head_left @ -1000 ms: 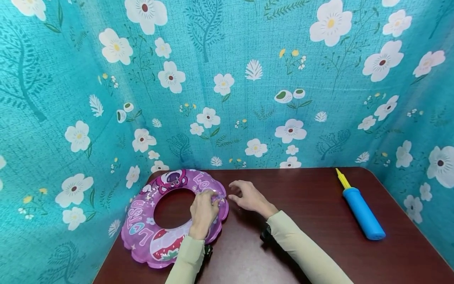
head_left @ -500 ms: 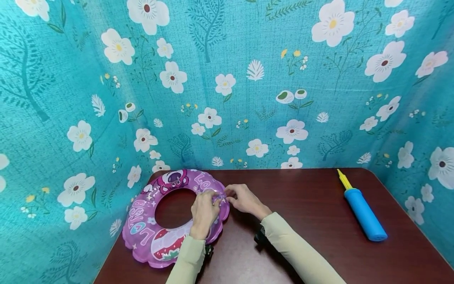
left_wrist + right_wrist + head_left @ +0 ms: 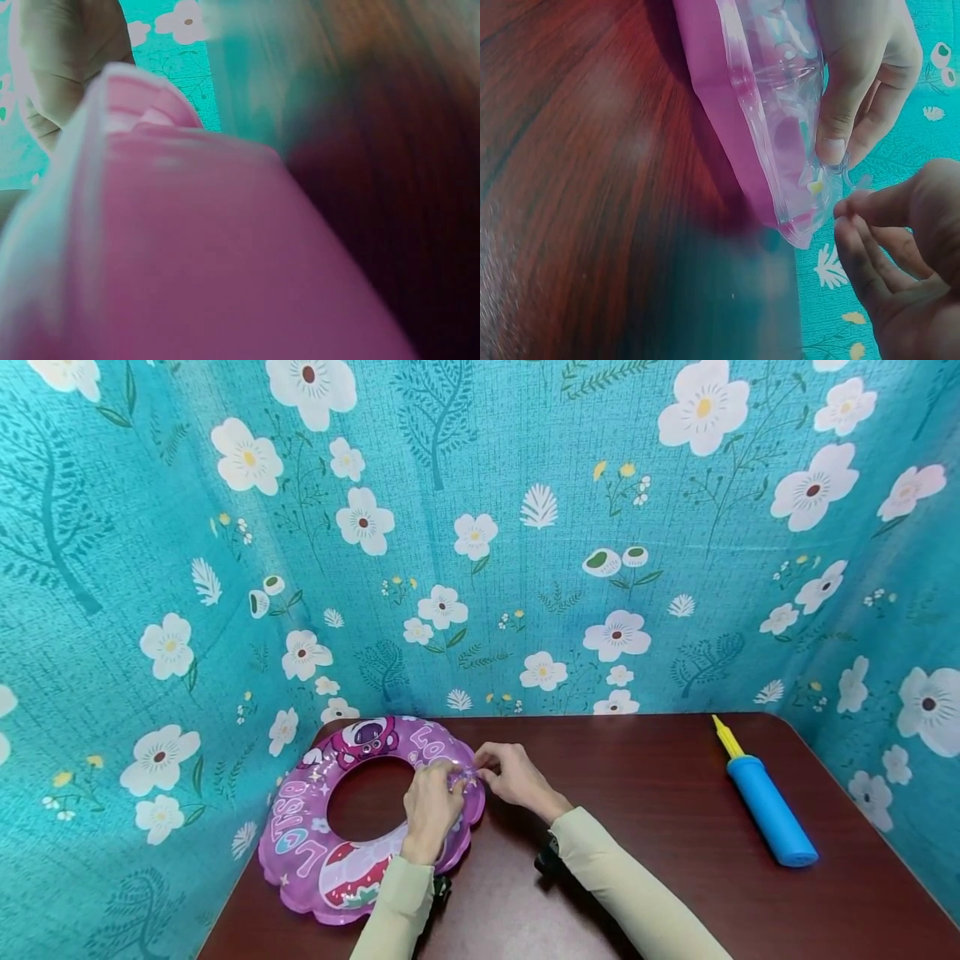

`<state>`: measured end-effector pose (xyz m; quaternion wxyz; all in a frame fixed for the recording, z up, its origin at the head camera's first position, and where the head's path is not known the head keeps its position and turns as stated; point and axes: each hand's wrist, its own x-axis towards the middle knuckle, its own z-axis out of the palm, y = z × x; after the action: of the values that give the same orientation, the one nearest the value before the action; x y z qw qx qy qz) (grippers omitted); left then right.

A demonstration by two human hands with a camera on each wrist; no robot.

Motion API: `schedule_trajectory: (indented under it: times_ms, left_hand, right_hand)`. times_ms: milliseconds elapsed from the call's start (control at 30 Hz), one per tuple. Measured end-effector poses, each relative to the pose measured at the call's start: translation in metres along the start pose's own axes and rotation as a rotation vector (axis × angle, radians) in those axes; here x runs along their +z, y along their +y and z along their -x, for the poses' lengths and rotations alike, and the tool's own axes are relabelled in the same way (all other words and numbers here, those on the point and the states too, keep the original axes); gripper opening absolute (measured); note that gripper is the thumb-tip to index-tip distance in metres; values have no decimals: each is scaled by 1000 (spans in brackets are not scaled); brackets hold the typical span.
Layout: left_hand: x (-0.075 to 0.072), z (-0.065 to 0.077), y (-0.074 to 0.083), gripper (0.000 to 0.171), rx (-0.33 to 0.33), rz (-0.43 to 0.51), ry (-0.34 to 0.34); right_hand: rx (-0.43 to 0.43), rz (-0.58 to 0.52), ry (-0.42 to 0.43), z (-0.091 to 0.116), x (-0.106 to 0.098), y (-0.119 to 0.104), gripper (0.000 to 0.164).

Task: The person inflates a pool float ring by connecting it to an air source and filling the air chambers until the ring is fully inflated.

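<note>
A purple inflatable swim ring (image 3: 300, 860) with bear and strawberry prints lies on the left of the table. My left hand (image 3: 432, 802) rests over its right side and pinches the clear valve (image 3: 841, 166) between thumb and finger. From the right, my right hand (image 3: 517, 777) meets it at the ring's edge. In the right wrist view, the right hand's thumb and finger come together in a pinch at the small clear valve plug (image 3: 862, 181), which is partly hidden behind them. The ring's pink side (image 3: 225, 240) fills much of the left wrist view.
A blue hand pump (image 3: 771, 814) with a yellow nozzle (image 3: 725, 737) lies at the right of the dark red-brown table (image 3: 615, 835). A teal flowered curtain (image 3: 510, 568) hangs behind the table and along both sides.
My right hand has moved left from beside the ring to the valve, its spread fingers closing into a pinch. The left hand and the ring have stayed in place.
</note>
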<state>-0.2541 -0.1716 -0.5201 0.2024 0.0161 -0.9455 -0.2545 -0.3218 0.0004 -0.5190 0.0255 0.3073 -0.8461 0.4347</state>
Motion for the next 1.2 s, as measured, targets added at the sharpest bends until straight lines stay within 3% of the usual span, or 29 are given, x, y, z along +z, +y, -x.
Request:
schedule_trajectory:
  times_ms: [233, 533, 1000, 1200]
  left_hand:
    - [1, 0, 1, 22, -17, -3, -14]
    - [1, -1, 0, 19, 10, -11, 11]
    - [3, 0, 0, 10, 70, -46, 25]
    - [3, 2, -2, 6, 109, -66, 58]
  right_hand:
    - [32, -75, 51, -1, 3, 1, 9]
    - [20, -15, 57, -3, 5, -1, 8]
    - [-59, 81, 65, -2, 9, -5, 15]
    - [-161, 141, 69, -4, 10, -6, 18]
